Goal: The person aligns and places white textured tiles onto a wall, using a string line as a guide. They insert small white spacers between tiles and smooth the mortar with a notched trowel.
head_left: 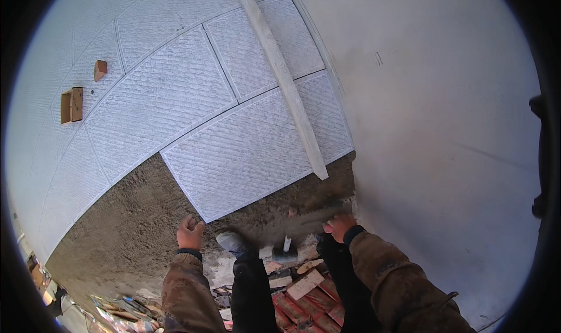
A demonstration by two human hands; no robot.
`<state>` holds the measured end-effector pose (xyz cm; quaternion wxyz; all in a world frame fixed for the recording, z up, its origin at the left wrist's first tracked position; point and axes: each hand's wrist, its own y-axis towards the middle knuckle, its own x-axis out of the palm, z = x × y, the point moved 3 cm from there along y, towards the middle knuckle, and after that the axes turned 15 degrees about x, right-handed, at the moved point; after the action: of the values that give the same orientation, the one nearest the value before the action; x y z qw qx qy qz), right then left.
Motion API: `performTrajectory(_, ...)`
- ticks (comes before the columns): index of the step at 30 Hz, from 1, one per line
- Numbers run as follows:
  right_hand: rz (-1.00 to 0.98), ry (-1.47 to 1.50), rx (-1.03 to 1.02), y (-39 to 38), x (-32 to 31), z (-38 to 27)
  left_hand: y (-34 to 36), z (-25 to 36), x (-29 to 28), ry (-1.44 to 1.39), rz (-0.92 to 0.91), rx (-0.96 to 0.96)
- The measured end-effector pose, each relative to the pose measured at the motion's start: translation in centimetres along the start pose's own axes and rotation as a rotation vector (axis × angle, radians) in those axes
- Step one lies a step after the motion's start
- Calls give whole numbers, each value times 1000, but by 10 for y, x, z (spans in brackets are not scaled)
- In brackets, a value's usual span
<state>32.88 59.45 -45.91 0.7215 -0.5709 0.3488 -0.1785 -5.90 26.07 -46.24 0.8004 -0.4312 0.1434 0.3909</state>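
My left hand (190, 233) is closed, fingers curled, over the brown mortar bed (140, 201) beside the near corner of a grey ribbed floor tile (251, 152). Whether it pinches anything is hidden. My right hand (340, 228) is closed low over the mortar near the wall; a blurred shape lies in front of it, too smeared to name. A long pale straight bar (286, 84) rests across the tiles, its near end just past the tile's edge. Between my feet is a dark block with a white upright piece (287, 243), possibly a rubber mallet.
A smooth pale wall (438, 128) rises on the right. An open cardboard box (72, 105) and a brown block (100, 70) sit on tiles at the far left. Below my shoes (232, 243) lie red bricks (304, 309) and rubble. More laid tiles (158, 93) stretch away beyond.
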Motion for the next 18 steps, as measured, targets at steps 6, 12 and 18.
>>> performTrajectory(6,68,12,-116,40,3,-7,38,-19,9,-7,21,20)
performTrajectory(12,216,988,-7,68,-30,1,64,-29,10,-8,67,24)
performTrajectory(18,119,2140,269,107,-98,19,87,-22,5,-6,90,42)
